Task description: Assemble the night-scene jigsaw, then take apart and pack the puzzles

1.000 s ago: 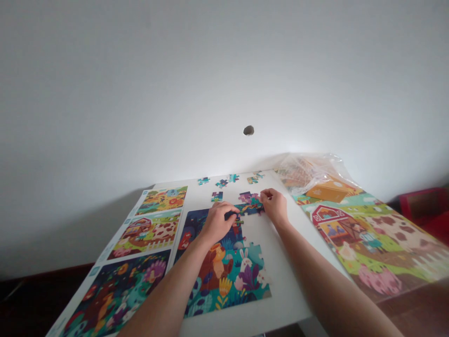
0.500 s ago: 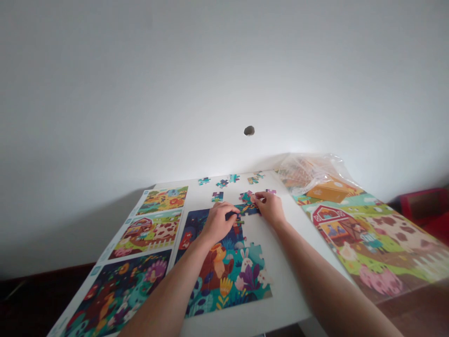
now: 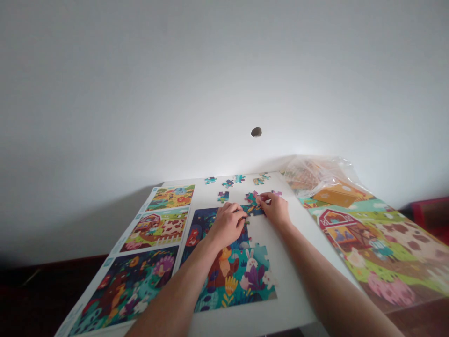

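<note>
A partly joined jigsaw puzzle (image 3: 229, 283) with a dark forest picture, a rabbit and a brown animal lies on the white table. My left hand (image 3: 229, 223) rests over its upper edge, fingers bent and close together, their tips on the pieces; what is beneath them is hidden. Just right of those fingertips, a dark blue jigsaw piece (image 3: 258, 210) extends along the top row. My right hand (image 3: 276, 209) pinches at its far edge with thumb and forefinger, next to a pink and teal piece (image 3: 251, 196). Whether these two pieces are joined I cannot tell.
Several loose pieces (image 3: 228, 184) lie toward the wall, another piece (image 3: 223, 196) nearer. On the left is a sheet (image 3: 140, 252) with three pictures. To the right are a finished farm puzzle (image 3: 386, 252), an orange box (image 3: 335, 194) and a clear plastic bag (image 3: 315, 171).
The whole view has shifted slightly, so things sit further right. My left fingers have come down flatter over the puzzle's edge. My right hand keeps its pinch in about the same place.
</note>
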A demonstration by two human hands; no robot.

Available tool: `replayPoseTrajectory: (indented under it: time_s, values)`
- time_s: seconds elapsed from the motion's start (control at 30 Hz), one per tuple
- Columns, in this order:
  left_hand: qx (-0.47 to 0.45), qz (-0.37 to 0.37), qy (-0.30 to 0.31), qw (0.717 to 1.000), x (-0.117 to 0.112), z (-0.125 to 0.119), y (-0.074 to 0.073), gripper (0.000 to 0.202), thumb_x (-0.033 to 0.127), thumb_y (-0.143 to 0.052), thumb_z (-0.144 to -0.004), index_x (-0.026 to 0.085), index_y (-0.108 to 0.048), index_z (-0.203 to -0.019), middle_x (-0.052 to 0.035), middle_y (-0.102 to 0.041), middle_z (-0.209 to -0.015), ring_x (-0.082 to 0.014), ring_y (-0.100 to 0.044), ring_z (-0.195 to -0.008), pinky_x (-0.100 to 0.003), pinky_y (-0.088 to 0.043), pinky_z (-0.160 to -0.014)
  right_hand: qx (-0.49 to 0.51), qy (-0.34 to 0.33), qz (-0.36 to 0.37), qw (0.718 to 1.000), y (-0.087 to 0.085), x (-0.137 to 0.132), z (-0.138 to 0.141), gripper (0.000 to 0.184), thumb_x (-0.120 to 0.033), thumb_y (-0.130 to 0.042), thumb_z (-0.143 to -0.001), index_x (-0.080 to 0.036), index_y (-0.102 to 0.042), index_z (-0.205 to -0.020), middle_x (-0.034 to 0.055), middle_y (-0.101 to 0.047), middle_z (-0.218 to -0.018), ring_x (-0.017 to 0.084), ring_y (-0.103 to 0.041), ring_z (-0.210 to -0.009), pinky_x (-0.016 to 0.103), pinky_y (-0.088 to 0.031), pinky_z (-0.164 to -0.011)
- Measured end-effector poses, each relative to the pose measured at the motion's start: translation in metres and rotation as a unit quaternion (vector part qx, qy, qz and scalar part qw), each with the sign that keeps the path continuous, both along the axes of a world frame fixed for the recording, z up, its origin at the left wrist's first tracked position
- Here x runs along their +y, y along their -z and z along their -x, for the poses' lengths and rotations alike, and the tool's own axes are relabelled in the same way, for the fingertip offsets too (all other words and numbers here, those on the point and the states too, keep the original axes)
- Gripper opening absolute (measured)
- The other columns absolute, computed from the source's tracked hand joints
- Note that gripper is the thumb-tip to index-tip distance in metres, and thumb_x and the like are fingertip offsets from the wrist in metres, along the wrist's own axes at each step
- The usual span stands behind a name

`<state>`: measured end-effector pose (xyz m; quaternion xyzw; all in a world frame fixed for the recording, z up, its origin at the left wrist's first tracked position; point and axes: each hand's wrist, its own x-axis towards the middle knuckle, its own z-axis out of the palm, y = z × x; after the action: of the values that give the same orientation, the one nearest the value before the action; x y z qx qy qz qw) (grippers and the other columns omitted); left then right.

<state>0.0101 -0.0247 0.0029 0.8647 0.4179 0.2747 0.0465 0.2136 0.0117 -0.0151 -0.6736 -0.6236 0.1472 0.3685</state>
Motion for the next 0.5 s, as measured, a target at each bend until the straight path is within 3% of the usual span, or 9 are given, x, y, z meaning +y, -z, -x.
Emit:
replayPoseTrajectory:
  time_s: [0.2, 0.5]
  values:
    - [0.047, -0.056, 0.035, 0.997, -0.014, -0.01, -0.014, 0.018, 0.015, -0.056, -0.086, 0.023, -0.07, -0.093, -0.0081, -0.061, -0.107, -0.025, -0.052, -0.104, -0.043, -0.045, -0.09, -0.011, 0.002, -0.005, 1.0, 0.001, 0.0, 0.001, 0.019, -0.036, -0.062, -0.082, -0.027, -0.071, -0.096, -0.0008, -0.073, -0.091, 0.016, -0.065, -0.078, 0.029, -0.04, -0.076]
    - [0.019, -0.115, 0.132, 0.984, -0.027, -0.024, -0.025, 0.023, 0.01, -0.048, -0.088, 0.02, -0.068, -0.094, -0.0087, -0.062, -0.108, -0.0235, -0.051, -0.104, -0.043, -0.044, -0.092, -0.014, 0.001, -0.006, 1.0, -0.002, -0.003, 0.004, 0.017, -0.036, -0.061, -0.084, -0.028, -0.071, -0.095, -0.0015, -0.073, -0.09, 0.017, -0.066, -0.082, 0.03, -0.037, -0.079]
